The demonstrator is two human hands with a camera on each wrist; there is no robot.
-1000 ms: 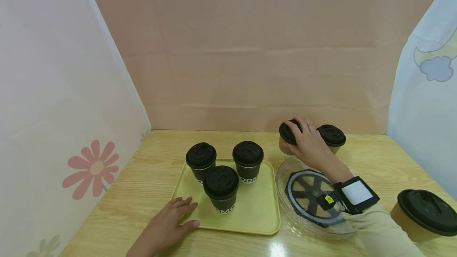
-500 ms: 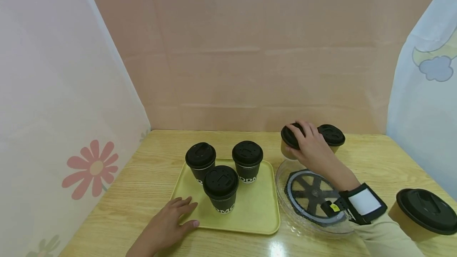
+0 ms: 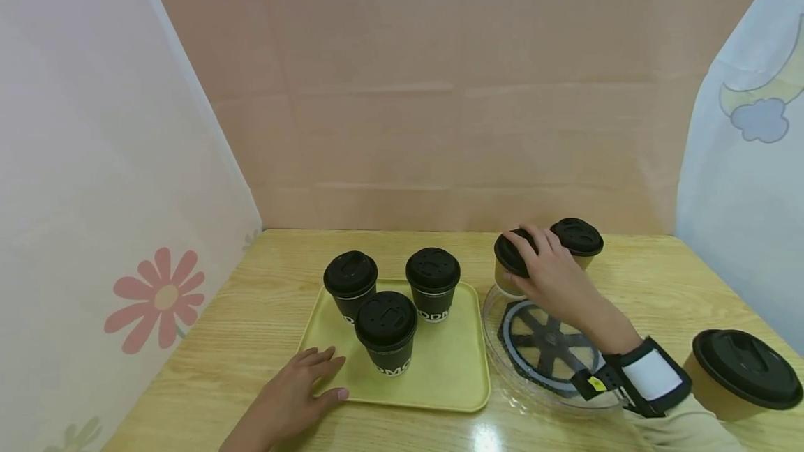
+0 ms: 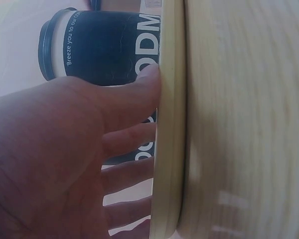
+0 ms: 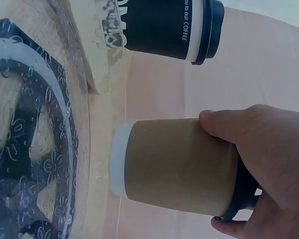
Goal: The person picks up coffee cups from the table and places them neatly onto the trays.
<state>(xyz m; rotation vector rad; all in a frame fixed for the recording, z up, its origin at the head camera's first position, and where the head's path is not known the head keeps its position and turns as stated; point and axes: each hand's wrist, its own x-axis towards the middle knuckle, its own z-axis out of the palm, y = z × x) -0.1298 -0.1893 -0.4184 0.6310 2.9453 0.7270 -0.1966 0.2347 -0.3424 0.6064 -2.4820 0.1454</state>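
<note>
My right hand grips a brown paper coffee cup by its black lid from above. The cup is upright, at the far rim of a clear round plastic tray; in the right wrist view the thumb lies along its side near the lid. My left hand rests on the near left edge of a yellow rectangular tray, fingers spread over the rim. Black coffee cups with black lids, a front one, a back left one and a back right one, stand on that tray.
A second brown cup stands behind my right hand. Under the clear tray shows a black spoked base. At the far right is a wider brown container with a black lid. A peach backdrop closes off the table's far edge.
The right hand has brought the brown cup nearer to me and slightly right, from behind the clear round tray to its far rim. My left hand stays on the yellow tray's edge.
</note>
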